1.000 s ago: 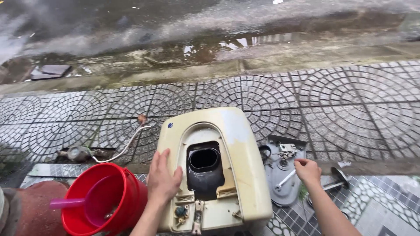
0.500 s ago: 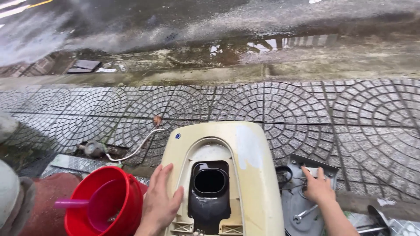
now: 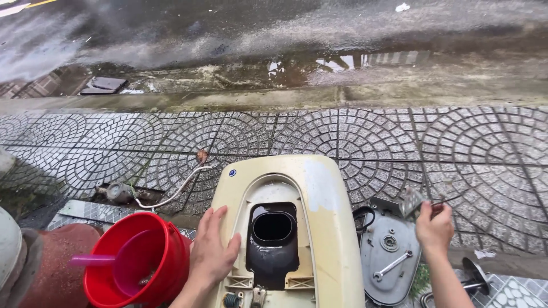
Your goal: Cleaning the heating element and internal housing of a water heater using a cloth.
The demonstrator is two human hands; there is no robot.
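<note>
Pavement here is wet, and the cream plastic casing [image 3: 297, 228] lies on it at the 6 o'clock edge of view, its dark opening [image 3: 273, 228] facing up. The left hand [image 3: 212, 251] rests flat on the casing's left flank, fingers spread wide, gripping nothing. The right hand [image 3: 434, 228], out at 4 o'clock, has its fingers pinched around a small metal piece [image 3: 412, 201] held above the grey round cover plate [image 3: 389, 259], where a spanner [image 3: 391, 265] lies. I judge the pinch the weak point: with damp fingers the piece could slip onto the paving and skid toward the gutter at 12 o'clock. An open palm alone may also let the casing slide sideways against the red bucket [image 3: 137, 262] at 8 o'clock and tip it.
</note>
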